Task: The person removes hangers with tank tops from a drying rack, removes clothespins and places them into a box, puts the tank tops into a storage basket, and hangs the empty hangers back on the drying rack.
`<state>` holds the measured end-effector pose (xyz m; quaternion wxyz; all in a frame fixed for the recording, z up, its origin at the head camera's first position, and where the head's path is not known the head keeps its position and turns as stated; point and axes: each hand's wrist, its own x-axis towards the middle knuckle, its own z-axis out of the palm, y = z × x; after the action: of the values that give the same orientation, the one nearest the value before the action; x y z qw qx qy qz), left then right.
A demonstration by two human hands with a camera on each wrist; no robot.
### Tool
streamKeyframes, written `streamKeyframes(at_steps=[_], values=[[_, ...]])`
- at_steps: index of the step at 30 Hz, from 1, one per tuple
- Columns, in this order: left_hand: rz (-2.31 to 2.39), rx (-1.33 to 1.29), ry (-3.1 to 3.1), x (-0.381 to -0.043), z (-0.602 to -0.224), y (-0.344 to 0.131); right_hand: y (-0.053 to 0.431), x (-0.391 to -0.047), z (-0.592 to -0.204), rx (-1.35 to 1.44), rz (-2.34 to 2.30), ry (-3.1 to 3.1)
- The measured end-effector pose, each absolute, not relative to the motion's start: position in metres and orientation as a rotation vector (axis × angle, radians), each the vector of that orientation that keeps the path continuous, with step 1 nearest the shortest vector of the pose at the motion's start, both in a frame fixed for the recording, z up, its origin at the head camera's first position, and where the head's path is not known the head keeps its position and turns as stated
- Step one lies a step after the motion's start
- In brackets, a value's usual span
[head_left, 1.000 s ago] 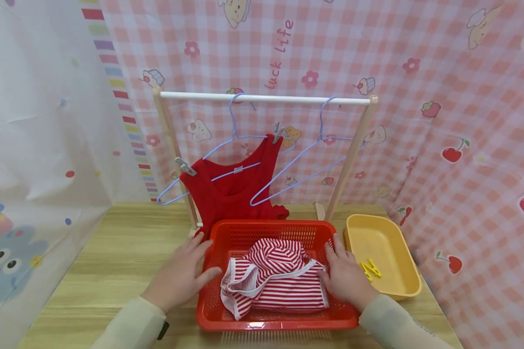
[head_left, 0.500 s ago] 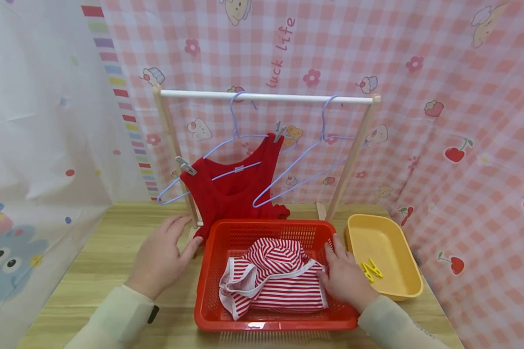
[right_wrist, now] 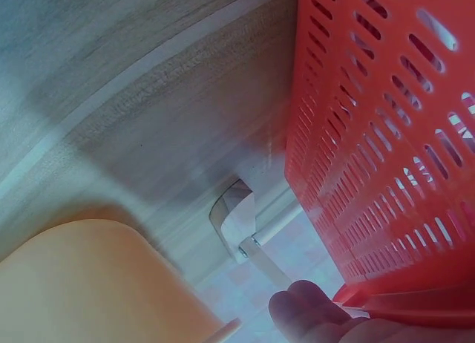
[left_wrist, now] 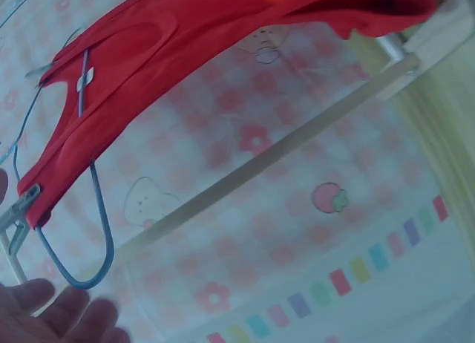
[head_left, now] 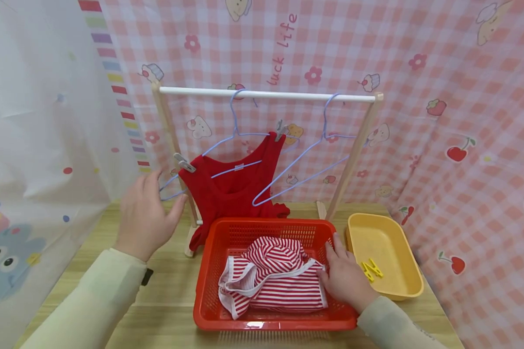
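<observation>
In the head view my left hand (head_left: 145, 215) is raised at the left end of a blue wire hanger (head_left: 218, 145), fingers extended and spread. The left wrist view shows its fingertips (left_wrist: 82, 317) just beside the hanger's curved end; I cannot tell whether they touch. A red sleeveless garment (head_left: 231, 201) hangs slanted on that hanger, with a grey clothespin (head_left: 184, 163) at one shoulder and another grey clothespin (head_left: 281, 130) at the other. My right hand (head_left: 347, 276) rests on the right rim of a red basket (head_left: 284, 324) holding a crumpled red-and-white striped garment (head_left: 284, 286).
A second blue hanger (head_left: 288, 169) hangs bare from the white rod (head_left: 266, 94) of a wooden rack (head_left: 353, 160). Right of the basket stands a yellow tray (head_left: 397, 242) with yellow clothespins (head_left: 372, 269). A pink checked curtain (head_left: 253, 58) closes off the back.
My left hand has left the basket's left edge and moved left and up to the hanger's left end. The right hand stays on the rim.
</observation>
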<state>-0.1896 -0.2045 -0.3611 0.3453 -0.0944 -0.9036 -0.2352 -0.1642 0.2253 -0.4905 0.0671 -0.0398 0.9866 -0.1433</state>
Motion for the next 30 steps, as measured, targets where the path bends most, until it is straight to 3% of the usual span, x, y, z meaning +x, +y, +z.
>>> streamKeyframes(at_steps=[11, 30], values=[[-0.7, -0.182, -2.727, -0.208, -0.328, -0.194, 0.226, -0.163, -0.491, -0.083, -0.479, 2.955], [-0.718, -0.159, -2.814, -0.22, -0.329, -0.189, 0.225, -0.164, -0.489, -0.07, -0.478, 2.945]])
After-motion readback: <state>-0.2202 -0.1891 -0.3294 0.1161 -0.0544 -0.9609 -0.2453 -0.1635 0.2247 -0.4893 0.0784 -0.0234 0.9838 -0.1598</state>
